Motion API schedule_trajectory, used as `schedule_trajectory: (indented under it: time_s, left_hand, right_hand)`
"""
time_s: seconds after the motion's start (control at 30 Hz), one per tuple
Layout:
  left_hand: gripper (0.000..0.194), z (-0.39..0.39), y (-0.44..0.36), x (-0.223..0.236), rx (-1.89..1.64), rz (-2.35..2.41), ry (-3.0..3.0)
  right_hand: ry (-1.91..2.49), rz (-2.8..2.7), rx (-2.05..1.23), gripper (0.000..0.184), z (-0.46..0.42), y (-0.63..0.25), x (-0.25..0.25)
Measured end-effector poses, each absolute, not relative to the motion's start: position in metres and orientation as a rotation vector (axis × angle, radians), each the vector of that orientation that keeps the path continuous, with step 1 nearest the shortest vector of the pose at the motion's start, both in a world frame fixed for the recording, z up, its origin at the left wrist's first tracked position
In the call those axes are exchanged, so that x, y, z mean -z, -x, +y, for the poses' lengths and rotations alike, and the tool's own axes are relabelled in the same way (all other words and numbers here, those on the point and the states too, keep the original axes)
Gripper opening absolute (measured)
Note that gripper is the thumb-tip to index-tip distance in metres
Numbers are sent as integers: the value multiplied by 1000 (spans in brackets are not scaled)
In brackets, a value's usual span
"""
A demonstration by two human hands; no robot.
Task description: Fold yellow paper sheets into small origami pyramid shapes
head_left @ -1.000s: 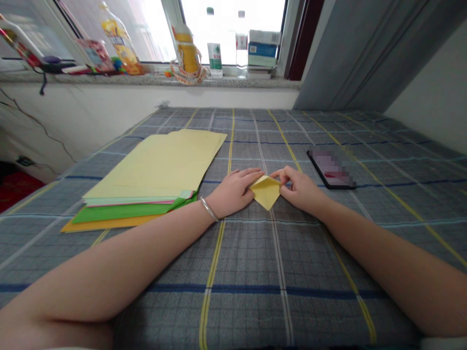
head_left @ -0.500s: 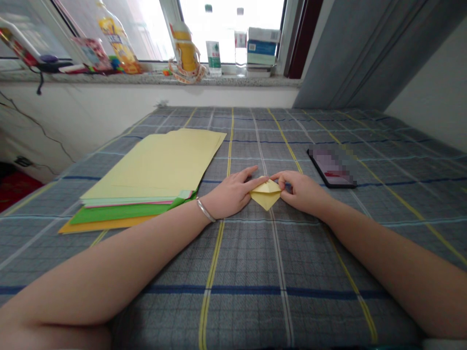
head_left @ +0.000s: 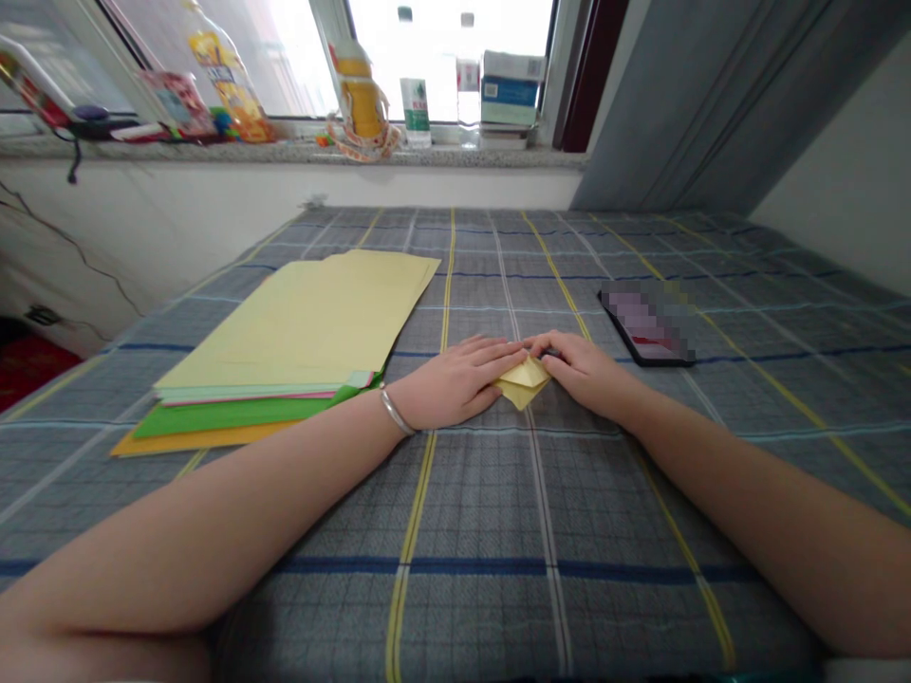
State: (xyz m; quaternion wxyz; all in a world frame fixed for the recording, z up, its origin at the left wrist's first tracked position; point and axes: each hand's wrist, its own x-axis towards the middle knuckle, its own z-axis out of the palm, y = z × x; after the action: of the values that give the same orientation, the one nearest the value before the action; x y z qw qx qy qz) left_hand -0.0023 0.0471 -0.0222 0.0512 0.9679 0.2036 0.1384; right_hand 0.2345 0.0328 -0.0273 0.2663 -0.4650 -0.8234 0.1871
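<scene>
A small folded yellow paper point(head_left: 524, 381) lies on the grey plaid cloth point(head_left: 484, 531) in the middle of the view. My left hand point(head_left: 455, 379) rests flat over its left side, fingers stretched out and pressing down on it. My right hand point(head_left: 580, 370) comes in from the right, its fingertips pinched on the paper's upper right edge. The two hands meet above the paper, so only its lower point shows. A silver bangle point(head_left: 391, 411) circles my left wrist.
A stack of coloured paper sheets point(head_left: 299, 341), pale yellow on top, lies to the left. A phone point(head_left: 647, 325) lies to the right of my hands. Bottles point(head_left: 362, 90) and a box point(head_left: 511, 95) stand on the window sill behind. A grey curtain point(head_left: 712, 104) hangs at the right.
Both hands have closed in over the yellow paper. Its upper flap has been folded down flatter, so less of it shows than a second ago.
</scene>
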Motion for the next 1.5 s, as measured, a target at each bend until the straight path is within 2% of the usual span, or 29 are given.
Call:
schedule_trajectory:
  time_s: [0.13, 0.23, 0.33, 0.53, 0.8, 1.0, 1.4, 1.5]
  left_hand:
    - [48, 38, -8, 20, -451, 872, -2865]
    - [62, 33, -16, 22, -472, 1028, -2803]
    - [65, 31, -18, 24, -412, 1079, -2790]
    - [60, 34, -15, 28, -221, 1019, -2875]
    - [58, 35, -11, 27, -145, 981, -2944]
    - [63, 35, -7, 26, -70, 954, -2939]
    - [57, 27, -18, 25, -175, 1114, -2902]
    - [56, 29, -18, 21, -123, 1115, -2930]
  right_hand:
    - [1236, -2280, -433, 27, 32, -232, 29]
    - [1240, -2288, -438, 31, 33, -231, 31]
    - [1231, -2296, -441, 36, 34, -233, 33]
    - [1202, -2431, -300, 52, 35, -233, 36]
    - [1231, -2509, -298, 61, 32, -231, 43]
    - [1259, -2541, -302, 70, 33, -233, 47]
    - [1460, -2579, -348, 96, 36, -227, 42]
    - [1489, -2610, -328, 96, 37, -227, 41]
